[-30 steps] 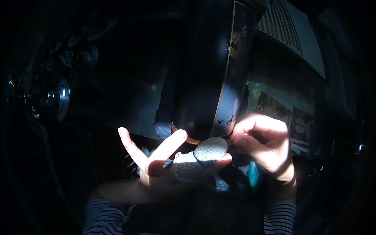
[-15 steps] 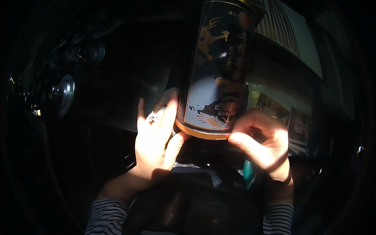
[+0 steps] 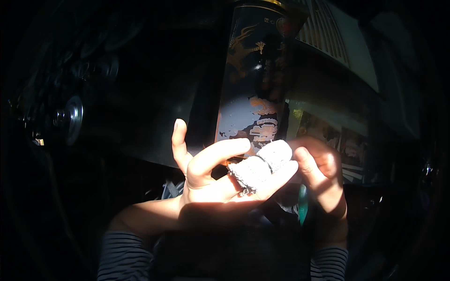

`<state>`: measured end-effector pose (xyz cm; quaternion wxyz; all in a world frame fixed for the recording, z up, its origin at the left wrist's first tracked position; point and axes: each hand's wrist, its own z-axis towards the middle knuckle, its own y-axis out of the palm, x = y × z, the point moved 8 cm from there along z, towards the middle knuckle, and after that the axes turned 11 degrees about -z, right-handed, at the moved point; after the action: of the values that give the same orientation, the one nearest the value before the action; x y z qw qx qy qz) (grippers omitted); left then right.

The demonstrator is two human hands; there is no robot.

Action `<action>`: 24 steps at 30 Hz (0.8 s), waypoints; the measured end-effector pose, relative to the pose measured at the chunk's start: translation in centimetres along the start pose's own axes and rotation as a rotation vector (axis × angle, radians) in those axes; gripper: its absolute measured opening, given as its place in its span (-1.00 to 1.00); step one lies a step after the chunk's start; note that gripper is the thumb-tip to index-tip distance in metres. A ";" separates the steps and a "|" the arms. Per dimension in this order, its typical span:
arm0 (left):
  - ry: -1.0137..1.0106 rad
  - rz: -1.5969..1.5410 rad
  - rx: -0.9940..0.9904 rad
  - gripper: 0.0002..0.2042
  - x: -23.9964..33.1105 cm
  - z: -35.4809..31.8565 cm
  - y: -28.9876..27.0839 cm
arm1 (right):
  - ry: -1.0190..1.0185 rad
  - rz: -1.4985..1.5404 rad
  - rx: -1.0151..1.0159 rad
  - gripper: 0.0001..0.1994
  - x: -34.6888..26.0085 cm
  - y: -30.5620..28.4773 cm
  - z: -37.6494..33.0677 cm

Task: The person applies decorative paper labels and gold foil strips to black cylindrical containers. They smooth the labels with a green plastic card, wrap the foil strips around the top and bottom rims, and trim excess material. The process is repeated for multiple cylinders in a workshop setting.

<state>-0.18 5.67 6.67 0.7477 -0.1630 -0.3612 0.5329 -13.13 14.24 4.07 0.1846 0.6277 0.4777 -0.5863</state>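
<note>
My left hand (image 3: 211, 182) is turned palm up in bright sun, with its fingers apart. White cloth-like wrapping (image 3: 253, 174) covers part of its fingers, in two pieces with a frayed lower edge. Close to the wrapped fingertips is my right hand (image 3: 323, 173), its fingers curled and its thumb beside the index finger. Whatever lies between them, if anything, is hidden. Behind both hands stands a tall dark canister (image 3: 255, 79) with gold drawings and a small red emblem. My left fingers cover its lower edge, and neither hand clearly grips it.
At the left, shiny round metal parts (image 3: 75, 119) show in deep shadow. A pale panel with brown stripes (image 3: 328, 35) is at the upper right. Picture cards (image 3: 321, 129) lie right of the canister, and a green object (image 3: 303, 203) is below my right hand.
My left hand has left the canister's side, turned palm up and moved right in front of its base. My right hand has let go of the canister's gold rim and curled near the wrapped fingers.
</note>
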 end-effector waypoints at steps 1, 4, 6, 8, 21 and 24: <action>-0.042 0.010 -0.020 -0.40 -0.5 0.9 -0.5 | -0.002 0.082 -0.033 -0.87 -0.4 0.4 0.2; -0.424 -0.237 -0.107 -0.01 -5.3 2.1 0.0 | 0.026 0.013 -0.038 -0.91 0.3 0.6 0.8; -0.558 -0.274 -0.290 -0.05 -6.1 -0.1 0.6 | -0.181 -0.011 -0.033 -0.93 -1.2 0.8 1.3; -0.512 -0.237 -0.247 -0.27 -6.0 -2.9 -0.4 | -0.162 -0.043 -0.016 -0.93 -1.4 1.2 1.1; -0.038 0.104 -0.121 -0.57 0.9 -0.1 0.6 | 0.020 0.118 -0.070 -0.85 0.6 0.8 0.4; -0.127 0.003 -0.034 -0.47 -1.5 2.6 -0.3 | 0.024 0.075 -0.117 -0.91 -0.5 0.7 0.6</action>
<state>-2.10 3.82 8.07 0.7194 -0.1420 -0.4167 0.5373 -12.87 13.24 4.12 0.2372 0.6404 0.4895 -0.5423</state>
